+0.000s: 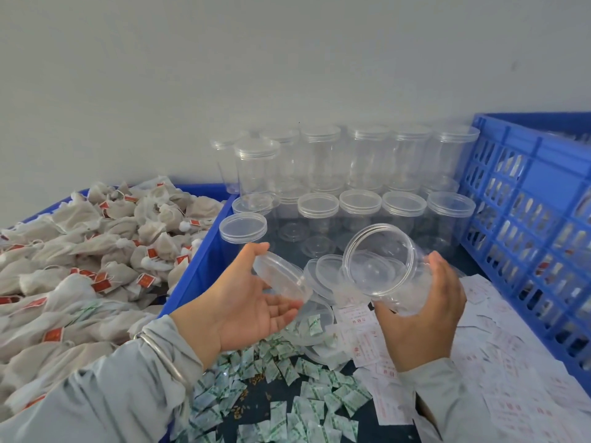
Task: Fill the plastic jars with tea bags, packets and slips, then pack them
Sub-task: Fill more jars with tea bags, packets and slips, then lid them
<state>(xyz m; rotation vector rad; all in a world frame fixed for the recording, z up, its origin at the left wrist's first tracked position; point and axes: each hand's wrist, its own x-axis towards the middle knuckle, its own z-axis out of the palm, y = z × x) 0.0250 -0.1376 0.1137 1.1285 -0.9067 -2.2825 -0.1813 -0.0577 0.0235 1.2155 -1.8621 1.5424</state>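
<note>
Jar [383,263] in right fingers [444,266] — lid [281,276] in left fingers [278,310].

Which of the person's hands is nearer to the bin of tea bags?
Left. The left hand, holding a clear lid, hovers just beside the blue bin of tea bags. The right hand, gripping the open jar, is further off, over the paper slips.

A person's right hand [422,318] is gripping an open clear plastic jar [388,266] while the left hand [246,302] is holding its clear round lid [281,276].
</note>
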